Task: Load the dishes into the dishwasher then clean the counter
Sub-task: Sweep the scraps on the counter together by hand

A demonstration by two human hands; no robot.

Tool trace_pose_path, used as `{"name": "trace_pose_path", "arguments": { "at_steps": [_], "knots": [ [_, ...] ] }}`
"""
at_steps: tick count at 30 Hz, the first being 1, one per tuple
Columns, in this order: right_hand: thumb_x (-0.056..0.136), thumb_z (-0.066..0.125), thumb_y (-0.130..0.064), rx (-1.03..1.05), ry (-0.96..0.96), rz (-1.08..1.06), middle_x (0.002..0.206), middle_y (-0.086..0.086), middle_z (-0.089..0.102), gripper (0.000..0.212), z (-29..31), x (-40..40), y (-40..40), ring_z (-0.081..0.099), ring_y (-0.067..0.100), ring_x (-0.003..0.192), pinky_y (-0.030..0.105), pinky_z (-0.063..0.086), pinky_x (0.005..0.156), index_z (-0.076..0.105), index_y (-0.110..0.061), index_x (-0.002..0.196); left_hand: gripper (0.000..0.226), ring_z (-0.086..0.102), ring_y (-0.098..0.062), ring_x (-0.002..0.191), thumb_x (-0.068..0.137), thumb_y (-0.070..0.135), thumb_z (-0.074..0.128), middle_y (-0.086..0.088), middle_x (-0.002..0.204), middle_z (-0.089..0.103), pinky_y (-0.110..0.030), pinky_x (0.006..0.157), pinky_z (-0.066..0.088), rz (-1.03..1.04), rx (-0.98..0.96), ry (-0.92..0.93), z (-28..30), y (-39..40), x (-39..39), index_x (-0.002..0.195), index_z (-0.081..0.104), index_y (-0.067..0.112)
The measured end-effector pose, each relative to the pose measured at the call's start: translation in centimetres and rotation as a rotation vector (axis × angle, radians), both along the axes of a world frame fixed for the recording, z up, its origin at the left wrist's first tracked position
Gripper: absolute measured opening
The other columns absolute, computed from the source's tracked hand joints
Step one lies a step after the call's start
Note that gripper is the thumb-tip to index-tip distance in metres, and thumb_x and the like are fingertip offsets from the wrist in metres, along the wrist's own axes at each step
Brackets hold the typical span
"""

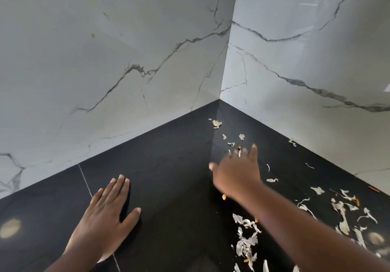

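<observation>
1. I judge this to be the counter-cleaning step; no dishes or dishwasher are in view, so I cannot tell how that part stands.
2. The black counter (168,176) runs into a far corner between 2 white marbled walls (105,60).
3. My left hand (105,214) lies flat on the counter at the near left, fingers straight and together, thumb spread, holding nothing.
4. My right hand (236,172) reaches toward the far corner, fingers stretched out and loose, palm down. It is blurred, and I cannot tell whether it touches the surface. It holds nothing that I can see.
5. Pale peel scraps (247,242) lie on the right half of the counter: thick at the near right, thinner toward the corner, with 1 larger scrap (216,124) farthest in. A few orange bits (224,197) sit among them.
6. The left half of the counter shows no scraps.
7. The next move, as I see it, calls for drawing the far scraps back toward the near pile with the flat of the right hand, low enough to catch the thin flakes, which look light and likely to scatter.
8. I can read no brand, label or writing anywhere.
</observation>
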State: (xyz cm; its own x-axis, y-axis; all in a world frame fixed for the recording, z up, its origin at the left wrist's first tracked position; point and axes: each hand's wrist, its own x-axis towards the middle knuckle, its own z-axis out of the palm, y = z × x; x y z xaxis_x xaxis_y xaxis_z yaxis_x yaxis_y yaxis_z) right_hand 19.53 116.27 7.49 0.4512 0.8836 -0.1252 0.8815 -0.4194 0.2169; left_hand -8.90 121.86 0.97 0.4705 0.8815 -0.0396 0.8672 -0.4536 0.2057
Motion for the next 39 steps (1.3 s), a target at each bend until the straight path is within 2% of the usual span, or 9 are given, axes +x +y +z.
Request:
{"name": "trace_pose_path", "arguments": {
  "at_steps": [3,6,11,15,19,27,33,36,39],
  "knots": [
    [0.100,0.022,-0.052,0.341,0.208,0.114,0.109,0.012,0.065,0.055,1.5,4.9,5.9,0.058,0.031,0.112,0.045,0.033,0.101,0.062,-0.015,0.105,0.091,-0.028,0.002,0.138,0.066,0.076,-0.004,0.015,0.153,-0.025,-0.022,0.114,-0.018,0.000,0.000,-0.003,-0.1,0.0,0.0,0.145,-0.019,0.032],
    [0.102,0.028,-0.048,0.379,0.559,0.104,0.094,0.007,0.059,0.040,1.2,9.9,10.7,0.059,0.029,0.102,0.034,0.039,0.083,0.053,-0.022,0.084,0.090,-0.028,0.005,0.136,0.068,0.076,-0.001,0.017,0.152,-0.024,-0.015,0.108,-0.024,0.001,0.009,-0.012,0.0,-0.1,-0.1,0.145,-0.017,0.033],
    [0.100,0.038,-0.049,0.355,0.861,0.097,0.137,0.002,0.054,0.048,-2.3,14.7,14.5,0.046,0.021,0.131,0.034,0.032,0.105,0.054,-0.019,0.134,0.087,-0.027,0.010,0.136,0.069,0.078,0.003,0.022,0.152,-0.020,-0.016,0.112,-0.019,0.022,0.005,-0.042,0.0,0.0,0.0,0.145,-0.012,0.038],
    [0.099,0.040,-0.051,0.295,0.842,0.161,0.155,-0.004,0.032,0.048,-4.9,15.4,16.3,0.014,0.018,0.148,0.040,0.010,0.117,0.049,-0.029,0.140,0.085,-0.025,0.012,0.135,0.070,0.079,0.005,0.024,0.152,-0.018,-0.013,0.110,-0.020,0.034,0.002,-0.035,-0.1,0.2,-0.1,0.146,-0.008,0.042],
    [0.099,0.042,-0.049,0.273,0.991,0.274,0.154,-0.005,0.035,0.049,-5.5,14.2,15.8,0.029,0.007,0.141,0.026,0.021,0.111,0.049,-0.025,0.141,0.085,-0.024,0.015,0.134,0.071,0.081,0.009,0.026,0.153,-0.014,-0.010,0.109,-0.019,0.034,-0.001,-0.022,-0.3,0.2,-0.2,0.147,-0.003,0.042],
    [0.102,0.043,-0.028,0.003,1.011,0.687,0.151,-0.011,0.034,0.039,-5.9,11.6,3.6,0.015,-0.007,0.142,0.011,0.004,0.114,0.048,-0.019,0.140,0.094,-0.018,0.014,0.137,0.065,0.092,-0.001,0.025,0.154,-0.009,-0.014,0.113,-0.013,0.026,-0.028,-0.037,-0.4,0.4,-0.3,0.146,0.002,0.044],
    [0.100,0.045,-0.032,-0.136,1.044,0.817,0.151,-0.010,0.038,0.044,-5.4,9.1,-4.8,0.022,0.001,0.144,0.020,0.012,0.118,0.046,-0.018,0.142,0.099,-0.016,0.009,0.140,0.063,0.092,-0.004,0.023,0.154,-0.010,-0.021,0.117,-0.008,0.025,-0.033,-0.024,-0.6,0.5,-0.3,0.148,0.001,0.041],
    [0.097,0.043,-0.053,0.042,1.161,0.712,0.147,-0.008,0.044,0.053,-4.8,9.4,-4.1,0.031,0.007,0.142,0.032,0.024,0.118,0.049,-0.020,0.138,0.099,-0.016,0.008,0.140,0.063,0.092,-0.005,0.023,0.154,-0.011,-0.022,0.117,-0.008,0.021,-0.031,-0.019,-0.7,0.7,-0.4,0.148,0.000,0.041],
    [0.091,0.040,-0.061,0.185,0.953,0.577,0.150,-0.015,0.037,0.054,-4.6,12.0,-0.8,0.020,-0.001,0.144,0.038,0.017,0.121,0.041,-0.035,0.139,0.096,-0.017,0.007,0.140,0.066,0.089,0.000,0.022,0.154,-0.012,-0.022,0.117,-0.008,0.019,-0.035,-0.011,-0.7,0.7,-0.4,0.148,-0.002,0.038]
  ]
}}
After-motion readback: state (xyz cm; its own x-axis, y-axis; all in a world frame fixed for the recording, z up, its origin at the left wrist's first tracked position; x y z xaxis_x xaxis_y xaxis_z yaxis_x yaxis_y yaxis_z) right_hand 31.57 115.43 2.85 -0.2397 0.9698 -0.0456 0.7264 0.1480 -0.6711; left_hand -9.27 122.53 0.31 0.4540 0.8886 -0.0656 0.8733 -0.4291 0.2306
